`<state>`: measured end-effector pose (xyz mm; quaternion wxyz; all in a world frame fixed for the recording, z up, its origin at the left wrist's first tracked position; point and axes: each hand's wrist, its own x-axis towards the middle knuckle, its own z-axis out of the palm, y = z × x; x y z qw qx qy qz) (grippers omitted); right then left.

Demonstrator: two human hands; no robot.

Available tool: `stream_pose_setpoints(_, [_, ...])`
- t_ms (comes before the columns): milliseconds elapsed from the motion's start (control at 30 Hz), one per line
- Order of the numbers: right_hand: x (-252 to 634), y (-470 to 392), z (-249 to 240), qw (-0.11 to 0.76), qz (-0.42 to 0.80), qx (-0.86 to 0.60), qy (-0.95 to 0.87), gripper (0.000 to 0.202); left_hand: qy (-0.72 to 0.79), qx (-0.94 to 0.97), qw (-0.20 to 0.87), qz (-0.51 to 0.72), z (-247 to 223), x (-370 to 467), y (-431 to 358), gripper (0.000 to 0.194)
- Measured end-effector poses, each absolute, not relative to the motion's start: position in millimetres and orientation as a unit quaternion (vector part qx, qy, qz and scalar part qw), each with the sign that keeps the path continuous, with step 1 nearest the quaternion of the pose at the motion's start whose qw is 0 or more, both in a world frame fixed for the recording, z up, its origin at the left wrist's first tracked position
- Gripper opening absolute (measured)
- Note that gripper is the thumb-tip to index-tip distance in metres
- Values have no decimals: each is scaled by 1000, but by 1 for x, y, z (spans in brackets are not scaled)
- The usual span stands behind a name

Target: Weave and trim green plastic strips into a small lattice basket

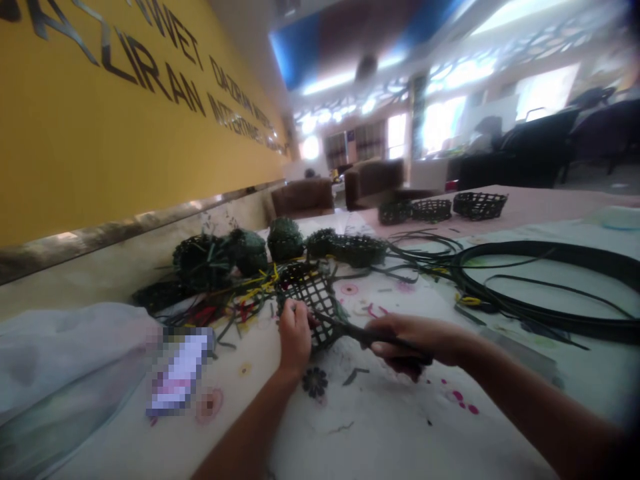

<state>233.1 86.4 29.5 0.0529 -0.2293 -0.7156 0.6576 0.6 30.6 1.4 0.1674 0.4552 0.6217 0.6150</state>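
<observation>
A small dark green woven basket (323, 293) with an open lattice is tilted up above the table. My left hand (295, 333) is closed on its near edge, thumb and fingers pinching the strips. In my right hand (415, 337) is a pair of dark scissors (360, 331), gripped by the handles. The blades point left and reach the basket's side; blur hides whether they are apart or touching a strip. Below my hands a short green strip offcut (355, 377) lies on the flowered tablecloth (380, 427).
Behind the basket stand several finished-looking woven baskets (285, 240), with more lattice baskets (480, 205) farther back. A big coil of green strip (550, 247) lies at right. Yellow and red strips (260, 287) are strewn at left, near a white plastic bag (65, 360) and a blurred-out purple object (180, 373).
</observation>
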Motion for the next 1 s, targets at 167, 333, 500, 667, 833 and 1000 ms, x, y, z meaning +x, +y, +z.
stream_pose_setpoints(167, [267,111,42,137,631,-160,-747,57,645,471,150,582,3,-4,41,26])
stream_pose_setpoints(333, [266,119,34,299,618,-171,-706,52,638,500,137,569,8,-3,50,31])
stream_pose_setpoints(500, [262,124,27,332,627,-213,-672,50,661,513,98,539,28,-24,56,31])
stream_pose_setpoints(667, [261,125,25,339,634,-248,-650,53,746,499,33,441,57,-71,62,27])
stream_pose_setpoints(833, [254,123,20,330,640,-276,-637,54,764,548,-32,340,71,-67,73,18])
stream_pose_setpoints(1000, [252,124,15,317,672,-258,-618,53,718,623,-14,309,64,-12,95,29])
